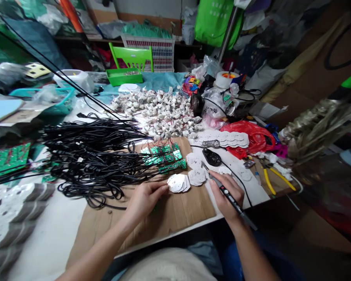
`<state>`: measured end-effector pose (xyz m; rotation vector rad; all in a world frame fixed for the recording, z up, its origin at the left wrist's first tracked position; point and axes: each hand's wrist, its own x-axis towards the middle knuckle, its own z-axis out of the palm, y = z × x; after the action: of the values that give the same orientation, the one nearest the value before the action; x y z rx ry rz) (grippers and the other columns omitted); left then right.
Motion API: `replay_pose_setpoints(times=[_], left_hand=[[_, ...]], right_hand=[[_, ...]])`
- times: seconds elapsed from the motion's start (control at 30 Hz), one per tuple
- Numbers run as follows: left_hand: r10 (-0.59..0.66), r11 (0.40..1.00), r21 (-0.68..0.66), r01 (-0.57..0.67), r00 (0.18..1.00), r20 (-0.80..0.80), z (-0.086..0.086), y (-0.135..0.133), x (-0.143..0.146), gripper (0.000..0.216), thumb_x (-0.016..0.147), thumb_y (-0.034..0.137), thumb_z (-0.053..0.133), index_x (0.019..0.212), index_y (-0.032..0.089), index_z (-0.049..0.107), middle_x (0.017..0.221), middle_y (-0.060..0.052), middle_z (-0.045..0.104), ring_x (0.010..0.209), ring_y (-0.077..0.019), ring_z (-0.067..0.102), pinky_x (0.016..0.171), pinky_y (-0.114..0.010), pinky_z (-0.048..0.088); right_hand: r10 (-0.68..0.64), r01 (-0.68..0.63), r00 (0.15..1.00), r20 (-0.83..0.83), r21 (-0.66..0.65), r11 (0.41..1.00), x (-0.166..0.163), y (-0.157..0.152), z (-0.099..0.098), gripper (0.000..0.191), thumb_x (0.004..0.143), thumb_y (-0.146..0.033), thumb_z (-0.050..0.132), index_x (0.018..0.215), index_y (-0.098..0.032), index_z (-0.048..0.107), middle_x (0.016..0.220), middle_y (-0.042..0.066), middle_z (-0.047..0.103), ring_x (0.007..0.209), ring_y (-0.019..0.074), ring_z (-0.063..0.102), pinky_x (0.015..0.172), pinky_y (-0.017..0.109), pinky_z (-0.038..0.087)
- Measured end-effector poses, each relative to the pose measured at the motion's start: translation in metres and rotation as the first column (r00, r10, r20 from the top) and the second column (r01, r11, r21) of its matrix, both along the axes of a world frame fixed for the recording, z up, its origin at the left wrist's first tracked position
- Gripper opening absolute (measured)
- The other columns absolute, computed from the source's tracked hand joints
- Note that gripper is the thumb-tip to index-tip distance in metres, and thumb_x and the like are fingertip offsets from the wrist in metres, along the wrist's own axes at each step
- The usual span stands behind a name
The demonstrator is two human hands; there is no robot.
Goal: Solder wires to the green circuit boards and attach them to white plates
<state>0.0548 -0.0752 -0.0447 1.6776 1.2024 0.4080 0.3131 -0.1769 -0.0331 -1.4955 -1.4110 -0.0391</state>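
Note:
My left hand (148,198) is closed in a pinch, its fingertips at the left edge of a small stack of white circuit boards (178,183) on brown cardboard (181,210). A bit of green shows under that hand, too hidden to make out. In my right hand (226,191) is a soldering iron (229,197), held like a pen, its tip pointing up and left near more loose white boards (197,176). Green circuit boards (166,156) with red wires and black cables lie just behind the stack. A black oval object (211,157) with a cord sits beyond the iron's tip.
Bundled black cables (96,156) cover the left side. Behind lies a heap of small white parts (163,111). Yellow-handled pliers (270,179) and a red plastic bag (248,134) are at the right. A green tray (124,77) stands at the back.

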Motion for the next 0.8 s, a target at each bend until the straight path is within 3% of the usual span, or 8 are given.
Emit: replay_pose_setpoints(times=[0.1, 0.3, 0.53, 0.67, 0.8], left_hand=[[0.028, 1.0, 0.012, -0.027, 0.997, -0.073, 0.003, 0.002, 0.004, 0.039, 0.083, 0.051, 0.063, 0.093, 0.02, 0.083, 0.081, -0.005, 0.079, 0.071, -0.024, 0.069, 0.064, -0.031, 0.05], [0.033, 0.998, 0.06, -0.016, 0.959, -0.281, 0.017, -0.003, 0.014, 0.036, 0.087, 0.048, 0.057, 0.075, 0.019, 0.075, 0.069, -0.004, 0.072, 0.066, -0.0201, 0.063, 0.06, -0.029, 0.037], [0.034, 0.989, 0.144, 0.038, 0.885, -0.465, 0.021, -0.007, 0.021, 0.028, 0.091, 0.037, 0.054, 0.076, 0.019, 0.07, 0.074, -0.005, 0.072, 0.071, -0.0196, 0.062, 0.065, -0.028, 0.033], [0.026, 0.987, 0.151, 0.054, 0.875, -0.484, 0.02, -0.006, 0.022, 0.028, 0.092, 0.037, 0.054, 0.078, 0.02, 0.071, 0.078, -0.005, 0.073, 0.073, -0.0197, 0.064, 0.066, -0.028, 0.033], [0.007, 0.986, 0.148, 0.079, 0.863, -0.505, 0.021, -0.005, 0.022, 0.027, 0.091, 0.036, 0.054, 0.077, 0.02, 0.07, 0.077, -0.005, 0.073, 0.072, -0.0197, 0.063, 0.064, -0.028, 0.032]], right_hand=[[0.049, -0.05, 0.997, -0.062, -0.014, 0.999, -0.014, -0.006, 0.004, 0.028, 0.094, -0.017, 0.061, 0.118, -0.021, 0.074, 0.095, 0.009, 0.075, 0.083, 0.0225, 0.072, 0.076, 0.035, 0.059], [0.207, -0.218, 0.952, -0.225, -0.023, 0.976, -0.045, -0.022, 0.006, 0.029, 0.094, -0.014, 0.058, 0.118, -0.019, 0.073, 0.092, 0.007, 0.073, 0.082, 0.0201, 0.069, 0.072, 0.033, 0.057], [0.213, -0.242, 0.919, -0.332, -0.047, 0.969, -0.065, -0.024, -0.019, 0.025, 0.094, -0.015, 0.058, 0.113, -0.02, 0.074, 0.086, 0.005, 0.073, 0.074, 0.0184, 0.068, 0.068, 0.031, 0.055], [0.21, -0.249, 0.915, -0.345, -0.073, 0.966, -0.066, -0.023, -0.024, 0.025, 0.094, -0.017, 0.059, 0.113, -0.02, 0.074, 0.083, 0.004, 0.072, 0.071, 0.0176, 0.068, 0.066, 0.03, 0.055], [0.184, -0.219, 0.936, -0.299, -0.087, 0.972, -0.034, -0.027, -0.008, 0.026, 0.093, -0.018, 0.06, 0.114, -0.022, 0.075, 0.087, 0.004, 0.075, 0.074, 0.0182, 0.07, 0.067, 0.031, 0.055]])
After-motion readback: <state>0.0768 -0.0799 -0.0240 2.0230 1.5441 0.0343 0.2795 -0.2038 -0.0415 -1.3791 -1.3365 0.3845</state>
